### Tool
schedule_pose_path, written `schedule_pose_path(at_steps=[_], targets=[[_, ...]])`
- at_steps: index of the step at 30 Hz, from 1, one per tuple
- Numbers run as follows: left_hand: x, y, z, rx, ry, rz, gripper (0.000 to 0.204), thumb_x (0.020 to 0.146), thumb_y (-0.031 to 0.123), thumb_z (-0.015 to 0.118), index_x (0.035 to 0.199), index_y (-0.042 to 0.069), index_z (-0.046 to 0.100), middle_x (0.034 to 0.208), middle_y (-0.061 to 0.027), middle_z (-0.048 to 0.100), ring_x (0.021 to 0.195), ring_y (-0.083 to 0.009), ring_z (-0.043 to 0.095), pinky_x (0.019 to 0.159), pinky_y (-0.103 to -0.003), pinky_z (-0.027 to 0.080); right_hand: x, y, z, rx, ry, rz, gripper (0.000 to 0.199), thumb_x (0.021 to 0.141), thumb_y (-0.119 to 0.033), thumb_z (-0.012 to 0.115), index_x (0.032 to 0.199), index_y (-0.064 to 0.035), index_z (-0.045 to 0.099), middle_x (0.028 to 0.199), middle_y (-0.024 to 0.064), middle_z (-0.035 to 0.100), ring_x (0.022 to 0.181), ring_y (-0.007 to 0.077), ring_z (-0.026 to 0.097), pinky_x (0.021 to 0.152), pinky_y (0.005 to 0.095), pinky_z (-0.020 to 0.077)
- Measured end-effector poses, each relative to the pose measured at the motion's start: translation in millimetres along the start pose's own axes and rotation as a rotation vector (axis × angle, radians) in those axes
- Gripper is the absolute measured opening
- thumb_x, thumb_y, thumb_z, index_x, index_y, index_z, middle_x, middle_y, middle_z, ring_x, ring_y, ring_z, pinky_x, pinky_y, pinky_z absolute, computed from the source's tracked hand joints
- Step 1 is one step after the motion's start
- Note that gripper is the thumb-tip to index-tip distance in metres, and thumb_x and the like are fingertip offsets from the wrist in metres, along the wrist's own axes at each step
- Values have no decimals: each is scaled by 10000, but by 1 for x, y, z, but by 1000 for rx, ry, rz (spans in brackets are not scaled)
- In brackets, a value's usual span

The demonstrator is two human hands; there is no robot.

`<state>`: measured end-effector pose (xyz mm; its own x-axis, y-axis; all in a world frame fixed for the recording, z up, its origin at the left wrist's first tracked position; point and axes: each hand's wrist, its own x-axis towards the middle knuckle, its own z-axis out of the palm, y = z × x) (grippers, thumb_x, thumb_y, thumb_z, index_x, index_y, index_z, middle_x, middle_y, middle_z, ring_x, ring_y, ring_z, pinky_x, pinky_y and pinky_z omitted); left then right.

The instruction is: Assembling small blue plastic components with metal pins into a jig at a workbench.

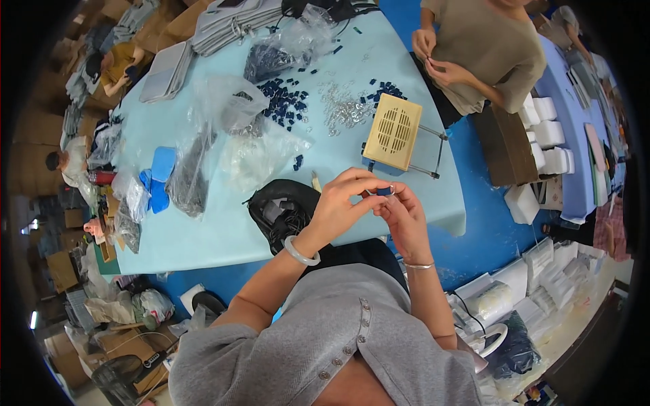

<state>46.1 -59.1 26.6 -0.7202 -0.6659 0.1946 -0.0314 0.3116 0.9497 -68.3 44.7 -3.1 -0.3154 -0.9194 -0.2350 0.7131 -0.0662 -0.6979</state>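
My left hand (pixel 340 205) and my right hand (pixel 406 229) meet above the table's near edge, both closed in a pinch. Between their fingertips is a small dark blue tab (pixel 384 191), with a bit of shiny metal at its right end. Fingers hide much of it. Beyond my hands lie a heap of similar dark blue tabs (pixel 284 103), a scatter of small silver metal pieces (pixel 344 108) and a smaller group of blue tabs (pixel 388 89). Just past my right hand stands a beige slotted plastic box (pixel 395 128) with metal rods on its right side.
A black bag (pixel 279 211) sits beside my left hand on the pale blue table (pixel 203 247). Clear plastic bags (pixel 254 157) and stacked grey folded items (pixel 166 73) lie farther left. Across the table, a person (pixel 484 51) works with both hands; a brown carton (pixel 502 145) stands to the right.
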Motion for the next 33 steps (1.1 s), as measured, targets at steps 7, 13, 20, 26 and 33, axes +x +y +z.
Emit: schedule_pose_path(at_steps=[7,13,20,26,33], targets=[[1,6,8,116,-10,78,226,741,41,681,967,50,670,933,-78,602,719,-160,603,638,-260,503,-10,-19,0,-49,-2,-16,171,901,-145,536,1001,-8,562,921,54,618,800,120,582,759,254,474],[6,11,9,144,-16,131,209,729,26,683,937,36,664,874,-67,626,748,-173,610,613,-268,504,-14,-23,-5,-27,18,-11,173,902,-168,547,947,-7,596,864,50,634,773,109,583,736,246,473],[11,17,15,312,-51,265,167,739,50,676,898,28,629,852,-73,621,764,-214,604,644,-295,498,-16,-27,-6,38,11,4,174,905,-171,542,942,-10,597,863,52,639,758,107,594,726,246,481],[11,14,18,343,-57,299,163,743,52,672,895,21,620,850,-76,618,771,-227,601,659,-307,496,-18,-27,-10,64,15,8,175,906,-170,542,946,-10,598,866,57,643,760,106,596,732,248,483],[15,18,18,318,-77,255,179,754,39,665,929,18,635,883,-81,620,772,-213,608,659,-294,504,-17,-30,-9,26,86,-38,169,909,-172,537,964,-16,572,876,61,635,762,113,598,731,249,484]])
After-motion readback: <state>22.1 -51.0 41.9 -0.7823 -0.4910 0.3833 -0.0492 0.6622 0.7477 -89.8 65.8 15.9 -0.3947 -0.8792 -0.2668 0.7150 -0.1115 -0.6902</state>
